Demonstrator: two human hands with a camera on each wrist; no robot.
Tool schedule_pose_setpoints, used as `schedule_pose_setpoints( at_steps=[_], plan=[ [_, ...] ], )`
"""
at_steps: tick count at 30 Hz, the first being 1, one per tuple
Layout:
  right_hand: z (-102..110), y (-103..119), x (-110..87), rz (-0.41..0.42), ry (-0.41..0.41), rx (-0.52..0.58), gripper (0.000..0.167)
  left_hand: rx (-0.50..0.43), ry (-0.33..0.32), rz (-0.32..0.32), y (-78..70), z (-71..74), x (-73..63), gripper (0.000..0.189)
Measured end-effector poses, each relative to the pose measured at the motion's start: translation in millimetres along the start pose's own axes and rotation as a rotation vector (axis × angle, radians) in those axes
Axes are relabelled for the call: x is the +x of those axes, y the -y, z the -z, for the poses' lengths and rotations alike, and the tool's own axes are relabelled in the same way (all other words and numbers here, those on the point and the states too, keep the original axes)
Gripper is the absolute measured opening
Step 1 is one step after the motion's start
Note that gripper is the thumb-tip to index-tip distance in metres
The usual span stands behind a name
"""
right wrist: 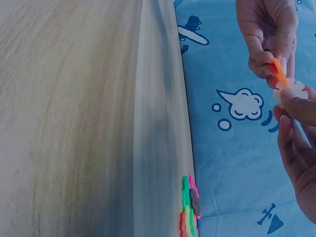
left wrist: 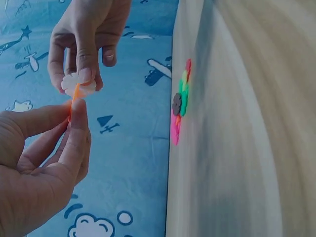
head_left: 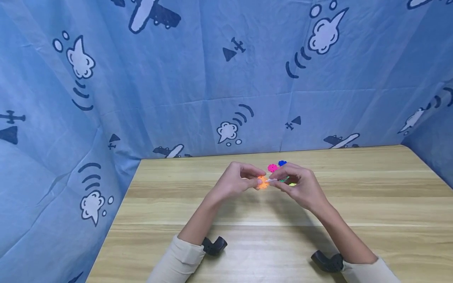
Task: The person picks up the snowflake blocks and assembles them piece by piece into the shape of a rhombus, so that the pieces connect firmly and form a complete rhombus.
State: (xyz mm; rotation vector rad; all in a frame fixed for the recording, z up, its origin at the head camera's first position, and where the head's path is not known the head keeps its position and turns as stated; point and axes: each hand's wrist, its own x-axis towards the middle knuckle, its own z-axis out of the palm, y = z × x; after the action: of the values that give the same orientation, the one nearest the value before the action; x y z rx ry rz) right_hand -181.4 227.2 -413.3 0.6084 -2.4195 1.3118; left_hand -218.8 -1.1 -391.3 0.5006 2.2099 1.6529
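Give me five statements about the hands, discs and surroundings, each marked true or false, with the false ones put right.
1. The left hand pinches an orange disc. True.
2. The right hand holds nothing. False: it pinches a white disc.
3. The orange disc touches the white disc. True.
4. The pink disc is between the left hand's fingers. False: it lies on the table.
5. The curtain bears printed planes. True.

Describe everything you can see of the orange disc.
The orange disc is thin and flat, with a notched rim, and looks like plastic. The left hand pinches it above the table, one face showing in the head view. Its edge meets a white disc set crosswise to it; whether the two are slotted together is unclear.
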Motion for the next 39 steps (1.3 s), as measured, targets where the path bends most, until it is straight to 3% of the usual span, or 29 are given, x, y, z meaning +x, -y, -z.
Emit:
schedule_pose_setpoints(
  at_steps=[5, 11, 20, 26, 35, 39],
  plan=[
    [-1, -1, 1.4, -0.002, 0.008, -0.027, 0.031, -0.026, -0.005, -0.015, -0.1, 8.0, 0.6, 0.022],
    [3, -3, 1.8, -0.093, 0.065, -0.098, 0.026, -0.017, 0.017, 0.000, 0.5, 10.3, 1.3, 0.026],
    [13, -10, 4.5, -0.258, 0.364, -0.268, 0.042, 0.006, 0.077, 0.016, 4.4, 7.3, 2.4, 0.039],
    [12, -15, 3.9, -0.278, 0.463, -0.351, 0.049, 0.040, 0.116, -0.006, 4.4, 6.8, 0.4, 0.053],
    [22, -19, 0.5, -0.340, 0.395, -0.398, 0.025, 0.031, 0.111, -0.026, 4.1, 4.9, -1.1, 0.050],
    [26, -23, -3.4, -0.350, 0.409, -0.466, 0.025, -0.006, 0.103, -0.021, 3.2, 4.1, -0.2, 0.047]
  ],
)
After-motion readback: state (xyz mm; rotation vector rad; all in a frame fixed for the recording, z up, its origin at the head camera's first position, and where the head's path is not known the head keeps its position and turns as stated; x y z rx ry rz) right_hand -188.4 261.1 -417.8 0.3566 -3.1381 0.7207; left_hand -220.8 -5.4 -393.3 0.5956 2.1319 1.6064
